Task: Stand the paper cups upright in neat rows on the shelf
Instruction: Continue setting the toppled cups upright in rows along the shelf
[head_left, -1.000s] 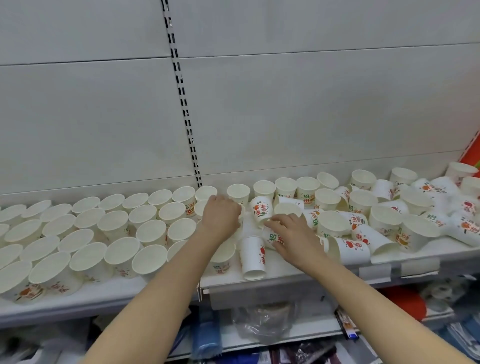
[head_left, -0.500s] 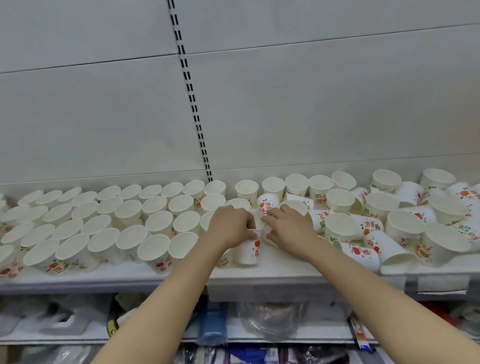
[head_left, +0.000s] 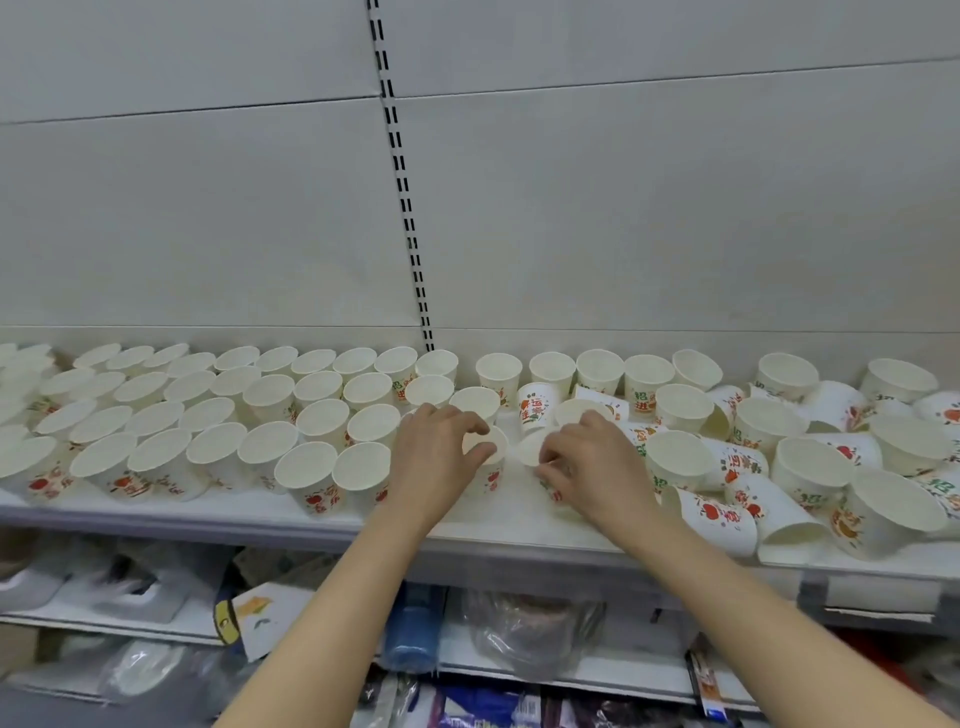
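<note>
Both hands have shifted since the earlier frame: the left hand (head_left: 439, 457) now curls its thumb and fingers round the rim of an upright paper cup (head_left: 485, 457), and the right hand (head_left: 587, 460) has closed on a second cup (head_left: 532, 451) just beside it, pinching its rim with curled fingers; this one looks nearly upright, though how squarely it stands I cannot tell.

Nearest, below both wrists, runs the shelf (head_left: 519, 535) edge. Left of the left hand stand tidy rows of upright cups (head_left: 260, 415). Right of the right hand lies a jumble of cups (head_left: 737, 488), several toppled on their sides (head_left: 722, 517), others upright but crowded. Beyond the hands a back row (head_left: 550, 371) stands against the wall panel (head_left: 623, 234).

These cups are probably very light and thin-walled, easily crushed or knocked over. A gentle hold at the stiffer rolled rim, or lightly round the upper wall, should suit best.
</note>
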